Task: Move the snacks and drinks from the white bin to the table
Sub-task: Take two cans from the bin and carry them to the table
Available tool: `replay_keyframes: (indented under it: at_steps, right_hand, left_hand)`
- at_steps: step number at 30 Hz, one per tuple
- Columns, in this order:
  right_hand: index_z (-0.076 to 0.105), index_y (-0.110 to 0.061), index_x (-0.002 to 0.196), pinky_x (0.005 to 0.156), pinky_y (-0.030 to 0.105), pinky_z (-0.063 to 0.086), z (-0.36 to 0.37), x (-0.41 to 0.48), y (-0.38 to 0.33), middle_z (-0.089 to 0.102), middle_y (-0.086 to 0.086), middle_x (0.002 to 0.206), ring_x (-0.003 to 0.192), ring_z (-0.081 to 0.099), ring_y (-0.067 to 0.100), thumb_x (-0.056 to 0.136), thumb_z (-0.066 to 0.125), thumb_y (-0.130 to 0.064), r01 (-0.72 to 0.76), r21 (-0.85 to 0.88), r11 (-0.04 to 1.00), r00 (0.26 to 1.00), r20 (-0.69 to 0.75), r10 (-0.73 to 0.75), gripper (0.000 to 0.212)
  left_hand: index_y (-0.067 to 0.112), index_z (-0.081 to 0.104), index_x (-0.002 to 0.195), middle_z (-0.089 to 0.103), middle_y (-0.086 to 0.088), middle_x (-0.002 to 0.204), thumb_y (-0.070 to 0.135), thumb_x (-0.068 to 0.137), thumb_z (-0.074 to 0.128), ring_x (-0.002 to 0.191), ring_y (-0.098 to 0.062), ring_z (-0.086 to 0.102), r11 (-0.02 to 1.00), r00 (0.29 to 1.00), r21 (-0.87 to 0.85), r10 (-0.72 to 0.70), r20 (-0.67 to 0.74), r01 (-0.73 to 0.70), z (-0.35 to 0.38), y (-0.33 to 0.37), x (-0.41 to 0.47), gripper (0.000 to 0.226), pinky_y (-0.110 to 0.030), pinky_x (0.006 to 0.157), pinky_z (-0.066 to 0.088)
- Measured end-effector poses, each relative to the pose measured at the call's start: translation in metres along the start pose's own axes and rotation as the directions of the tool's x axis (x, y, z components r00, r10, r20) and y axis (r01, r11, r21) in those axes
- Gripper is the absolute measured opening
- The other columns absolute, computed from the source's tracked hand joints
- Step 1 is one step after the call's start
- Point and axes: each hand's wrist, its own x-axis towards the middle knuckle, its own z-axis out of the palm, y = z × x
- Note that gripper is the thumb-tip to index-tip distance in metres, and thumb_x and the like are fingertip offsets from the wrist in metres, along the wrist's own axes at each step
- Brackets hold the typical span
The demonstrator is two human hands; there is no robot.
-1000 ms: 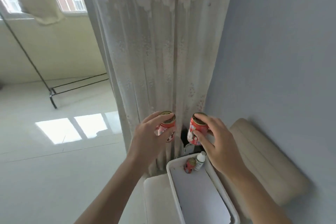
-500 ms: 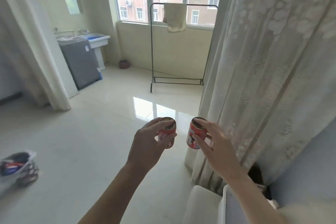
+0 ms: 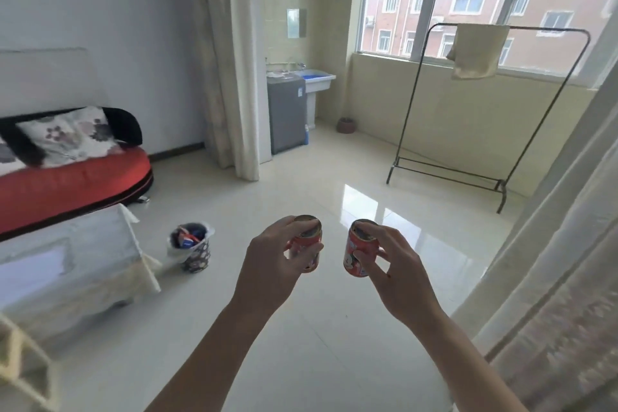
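Note:
My left hand grips a small red drink can by its top and side, held upright in mid-air over the floor. Just to its right, my right hand holds a second red can the same way. The two cans hang side by side, a short gap between them. The table, draped in a white cloth, stands at the left edge, well left of both hands. The white bin is out of view.
A patterned waste basket with wrappers stands on the tiled floor beside the table. A red sofa sits behind the table. A black clothes rack stands by the window, a lace curtain hangs at right.
The view has swung left, away from the white bin and curtain, into the room. The table and sofa have come into sight. Both hands still carry their cans.

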Motion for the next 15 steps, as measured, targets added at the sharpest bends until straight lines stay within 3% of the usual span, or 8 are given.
replay_keyframes:
  at_steps: [5,10,15]
  right_hand:
    - [0.055,-0.038,0.138,0.098,0.04,0.055,0.091,0.002,-0.061,0.055,-0.019,0.131,0.12,0.059,0.008,0.098,0.064,-0.013,0.003,0.05,0.999,0.998,0.065,-0.006,0.049]
    - [0.055,-0.039,0.137,0.098,0.039,0.054,0.179,0.0,-0.127,0.055,-0.021,0.131,0.122,0.057,0.006,0.098,0.064,-0.018,0.042,0.131,0.99,0.989,0.133,-0.06,0.046]
    - [0.056,-0.042,0.135,0.099,0.04,0.052,0.257,0.006,-0.188,0.056,-0.02,0.13,0.122,0.057,0.008,0.097,0.064,-0.017,0.061,0.224,0.973,0.966,0.232,-0.114,0.046]
  left_hand:
    - [0.03,0.073,0.116,0.065,0.032,0.115,0.018,0.083,0.083,0.109,-0.003,0.064,0.998,0.997,0.023,-0.057,-0.045,0.058,-0.102,-0.042,-0.03,0.036,-0.03,0.088,0.058]
    - [0.027,0.074,0.116,0.064,0.038,0.111,0.019,0.081,0.085,0.106,0.003,0.064,0.987,0.992,0.138,-0.062,-0.107,0.076,-0.202,-0.071,-0.064,0.038,-0.015,0.085,0.054]
    - [0.029,0.074,0.119,0.068,0.025,0.115,0.023,0.082,0.085,0.107,-0.002,0.066,0.968,0.971,0.2,-0.105,-0.215,0.149,-0.289,-0.096,-0.098,0.039,-0.033,0.087,0.06]
